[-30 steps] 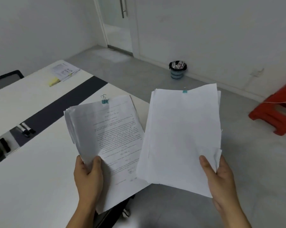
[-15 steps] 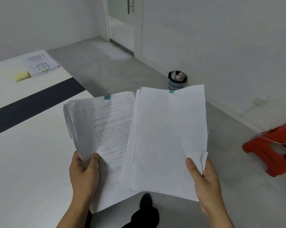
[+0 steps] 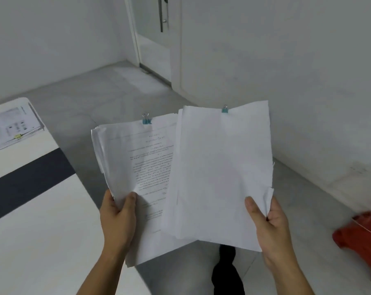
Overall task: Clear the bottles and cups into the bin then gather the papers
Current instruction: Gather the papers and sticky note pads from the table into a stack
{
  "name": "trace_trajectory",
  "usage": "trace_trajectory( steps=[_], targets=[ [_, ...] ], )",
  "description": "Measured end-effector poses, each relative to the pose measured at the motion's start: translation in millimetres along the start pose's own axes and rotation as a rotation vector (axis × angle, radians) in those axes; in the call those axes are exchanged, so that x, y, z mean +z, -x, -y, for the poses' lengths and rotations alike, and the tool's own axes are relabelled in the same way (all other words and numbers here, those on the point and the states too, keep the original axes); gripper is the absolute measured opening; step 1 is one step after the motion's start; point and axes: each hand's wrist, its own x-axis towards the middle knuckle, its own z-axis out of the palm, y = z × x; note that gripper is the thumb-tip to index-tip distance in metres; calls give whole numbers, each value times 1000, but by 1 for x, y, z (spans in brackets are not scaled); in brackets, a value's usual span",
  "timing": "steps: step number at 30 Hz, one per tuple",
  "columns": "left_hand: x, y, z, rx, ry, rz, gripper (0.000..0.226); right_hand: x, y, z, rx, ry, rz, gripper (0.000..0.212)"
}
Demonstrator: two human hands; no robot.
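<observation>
My left hand (image 3: 118, 218) grips the lower left edge of a printed paper stack (image 3: 137, 167) held by a teal binder clip (image 3: 146, 120). My right hand (image 3: 269, 222) holds a second stack of blank-faced papers (image 3: 223, 171) by its lower right corner, also clipped in teal (image 3: 224, 109). The right stack overlaps the right side of the left one. Both are held up in front of me, beyond the corner of the white table (image 3: 41, 241). The bin is hidden behind the papers.
More papers (image 3: 14, 126) lie at the table's far left end, with a yellow item at the frame edge. A dark strip (image 3: 26, 184) crosses the table. A red stool (image 3: 363, 241) stands on the floor at right. A glass door (image 3: 154, 35) is in the far wall.
The two stacks have come together, the right one now overlapping the left. The view has swung right and the bin has gone out of sight behind the papers.
</observation>
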Motion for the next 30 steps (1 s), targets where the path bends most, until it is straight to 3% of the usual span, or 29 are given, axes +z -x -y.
trace_trajectory(
  steps=[4,8,14,19,25,30],
  targets=[
    [61,-64,2,-76,2,-91,27,26,-118,-14,40,-1,117,33],
    [90,-121,-33,-80,17,-288,27,73,-241,8,102,13,312,29],
    [92,-206,-63,-137,8,-602,18,205,-375,51,80,32,677,31],
    [88,-298,-43,-211,54,-801,18,331,-445,36,66,99,897,31],
    [74,-447,-47,-276,129,-871,18,476,-519,31,115,131,961,26],
    [41,-574,-88,-215,116,-893,25,600,-588,60,92,95,990,25]
  ],
)
